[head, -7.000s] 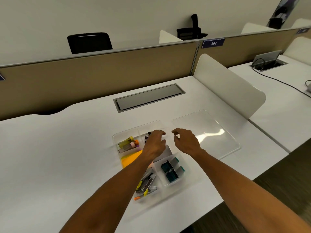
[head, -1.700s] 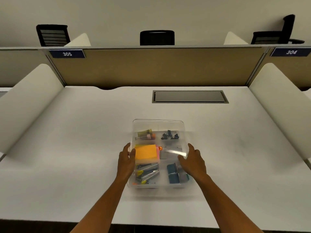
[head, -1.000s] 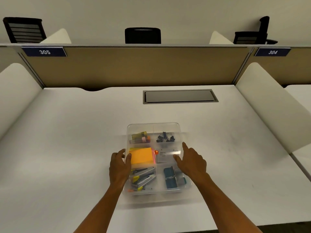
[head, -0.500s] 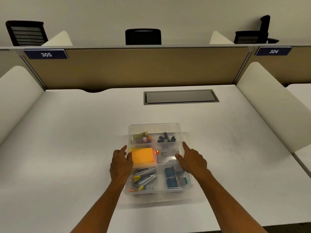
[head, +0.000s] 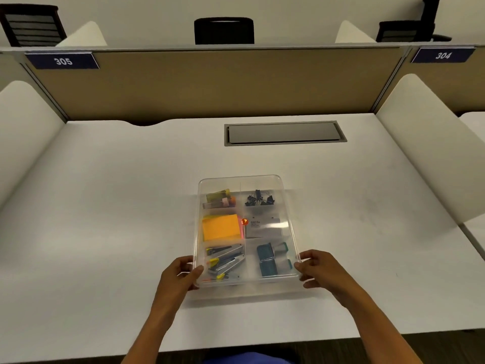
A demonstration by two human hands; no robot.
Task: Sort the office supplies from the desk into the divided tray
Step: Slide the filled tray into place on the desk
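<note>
While the tray (head: 287, 222) rests on the table (head: 105, 206), the left hand (head: 178, 278) grips its near-left corner. The right hand (head: 321, 269) grips its near-right corner, fingers curled round the rim.

One tray (head: 286, 206) sits on one desk (head: 105, 219), split into six compartments. At its 11 o'clock compartment lies a small heap of markers (head: 219, 199), too overlapped to count. At 1 o'clock is a cluster of binder clips (head: 259, 200), number unclear. At 9 o'clock lies one stack of sticky notes (head: 221, 227); at 3 o'clock, one grey box (head: 263, 228). At 7 o'clock lie roughly three staplers (head: 225, 261), tangled together. At 5 o'clock are two teal stamps (head: 273, 258). Two hands, left (head: 179, 278) and right (head: 324, 270), are in view. Three chairs (head: 223, 30) stand at 12 o'clock, with two number plates (head: 62, 60).
</note>
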